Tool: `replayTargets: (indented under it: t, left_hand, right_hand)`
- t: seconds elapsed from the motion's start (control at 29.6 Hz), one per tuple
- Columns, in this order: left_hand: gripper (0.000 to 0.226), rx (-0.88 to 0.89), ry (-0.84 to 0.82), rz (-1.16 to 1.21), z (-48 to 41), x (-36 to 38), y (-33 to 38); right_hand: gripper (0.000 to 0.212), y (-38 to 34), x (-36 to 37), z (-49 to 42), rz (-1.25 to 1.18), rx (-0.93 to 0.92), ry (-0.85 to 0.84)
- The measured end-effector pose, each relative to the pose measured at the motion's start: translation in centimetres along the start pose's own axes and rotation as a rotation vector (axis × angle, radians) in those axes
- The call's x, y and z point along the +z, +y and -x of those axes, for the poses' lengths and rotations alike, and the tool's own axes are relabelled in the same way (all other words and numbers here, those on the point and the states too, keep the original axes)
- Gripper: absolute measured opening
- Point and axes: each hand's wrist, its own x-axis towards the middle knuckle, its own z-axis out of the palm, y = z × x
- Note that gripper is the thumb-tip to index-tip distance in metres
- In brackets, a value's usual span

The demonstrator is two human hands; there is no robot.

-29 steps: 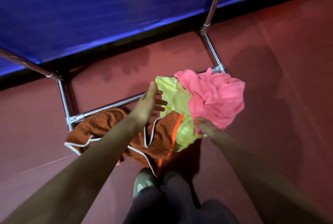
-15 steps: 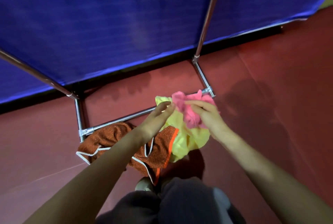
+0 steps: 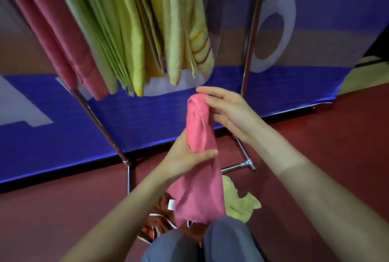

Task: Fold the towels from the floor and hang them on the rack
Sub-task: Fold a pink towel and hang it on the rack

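Left hand [image 3: 187, 158] gripped the bunched pink terry towel [image 3: 200, 177] mid-length; right hand [image 3: 229, 112] laid near-straight fingers against its top; folding step, I'd say; next, spread it flat.

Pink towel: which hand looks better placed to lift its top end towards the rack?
Probably the right hand: its fingers touch the top end of the pink towel, just below the hanging towels. The left hand grips its middle, lower down.
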Motion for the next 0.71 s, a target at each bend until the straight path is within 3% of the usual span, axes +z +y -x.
replayTargets:
  t: [0.13, 0.2, 0.24, 0.3, 0.34, 0.4, 0.47, 0.71]
  left_hand:
    - [0.040, 0.049, 0.102, 0.062, 2.7, -2.5, 4.7]
    - [0.033, 0.065, 0.135, 0.114, 4.4, -3.5, 6.4]
    - [0.029, 0.049, 0.160, 0.138, 4.5, -3.7, 6.7]
    - [0.025, 0.037, 0.256, 0.185, 5.6, -4.3, 7.7]
    - [0.024, 0.020, 0.297, 0.210, 5.7, -4.5, 7.9]
    - [0.023, 0.042, 0.339, 0.244, 6.9, -5.1, 9.1]
    - [0.026, 0.047, 0.271, 0.250, 7.4, -5.4, 9.8]
    - [0.059, -0.116, -0.078, 0.387, 14.4, -5.3, 8.2]
  right_hand:
    - [0.032, -1.4, 1.7, 2.7, -0.094, -0.078, 0.105]
    - [0.032, -0.4, 2.6, 5.1, -0.029, -0.087, 0.123]
    - [0.040, 0.8, 2.6, 6.1, 0.000, -0.048, 0.102]
    - [0.079, 2.6, 3.8, 8.6, 0.094, 0.075, -0.053]
    - [0.084, 3.7, 4.3, 9.5, 0.137, 0.145, -0.138]
    - [0.052, 4.1, 5.9, 11.3, 0.220, 0.176, -0.214]
    - [0.025, 3.5, 6.9, 11.2, 0.244, 0.125, -0.117]
    - [0.010, -1.6, 8.6, 10.6, -0.005, -0.017, 0.117]
